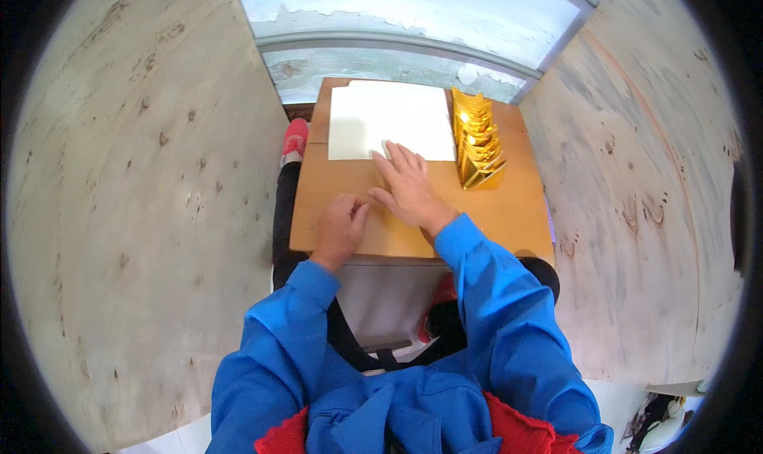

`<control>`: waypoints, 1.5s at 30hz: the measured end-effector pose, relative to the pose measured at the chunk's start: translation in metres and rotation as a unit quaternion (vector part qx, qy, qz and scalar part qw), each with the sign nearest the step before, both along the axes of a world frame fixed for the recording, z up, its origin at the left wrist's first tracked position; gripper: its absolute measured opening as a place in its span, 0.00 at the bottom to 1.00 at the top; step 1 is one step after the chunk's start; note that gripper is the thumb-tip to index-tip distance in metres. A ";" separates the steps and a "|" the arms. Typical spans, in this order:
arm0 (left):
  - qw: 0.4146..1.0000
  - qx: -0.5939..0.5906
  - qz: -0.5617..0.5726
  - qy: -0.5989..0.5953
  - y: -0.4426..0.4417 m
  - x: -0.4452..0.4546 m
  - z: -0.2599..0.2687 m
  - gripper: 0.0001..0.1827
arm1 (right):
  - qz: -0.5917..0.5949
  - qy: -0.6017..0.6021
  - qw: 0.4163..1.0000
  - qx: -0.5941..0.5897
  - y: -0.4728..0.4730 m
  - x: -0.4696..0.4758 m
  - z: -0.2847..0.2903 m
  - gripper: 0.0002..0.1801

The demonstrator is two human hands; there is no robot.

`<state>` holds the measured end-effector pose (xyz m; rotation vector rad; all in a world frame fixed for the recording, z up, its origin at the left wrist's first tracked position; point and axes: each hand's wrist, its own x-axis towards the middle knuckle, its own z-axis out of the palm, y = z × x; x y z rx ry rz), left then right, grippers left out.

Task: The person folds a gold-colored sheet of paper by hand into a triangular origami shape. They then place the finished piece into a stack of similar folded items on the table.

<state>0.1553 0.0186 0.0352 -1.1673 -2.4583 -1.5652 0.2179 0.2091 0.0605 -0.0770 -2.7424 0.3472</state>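
A small wooden table (381, 239) stands before me. My left hand (343, 224) rests near its front left part with the fingers curled; whether something lies inside them is hidden. Just to the right, my right hand (411, 191) is spread, palm down, its fingertips at the lower edge of a white paper stack (390, 120), and nothing shows in its grasp. On the table's right side a row of folded gold foil paper pieces (478, 144) overlaps from back to front, beside the white paper.
Wooden panels (149, 215) (644, 203) flank the table at left and right. Behind it run a metal bar (405, 38) and a peeling wall (381, 7). My knees are under the front edge, and a red shoe (295, 138) shows at the left.
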 end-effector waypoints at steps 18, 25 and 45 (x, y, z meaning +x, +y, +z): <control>0.997 0.034 -0.065 0.028 -0.002 -0.005 -0.002 0.06 | 0.043 -0.101 0.992 0.056 -0.053 -0.128 -0.002 0.43; 0.999 -0.003 -0.045 0.011 -0.002 -0.004 -0.021 0.18 | -0.037 -0.073 0.996 0.028 -0.084 -0.154 0.009 0.45; 0.975 0.141 0.024 -0.170 0.004 -0.017 -0.017 0.15 | 0.058 0.149 0.987 0.004 -0.065 -0.042 0.074 0.10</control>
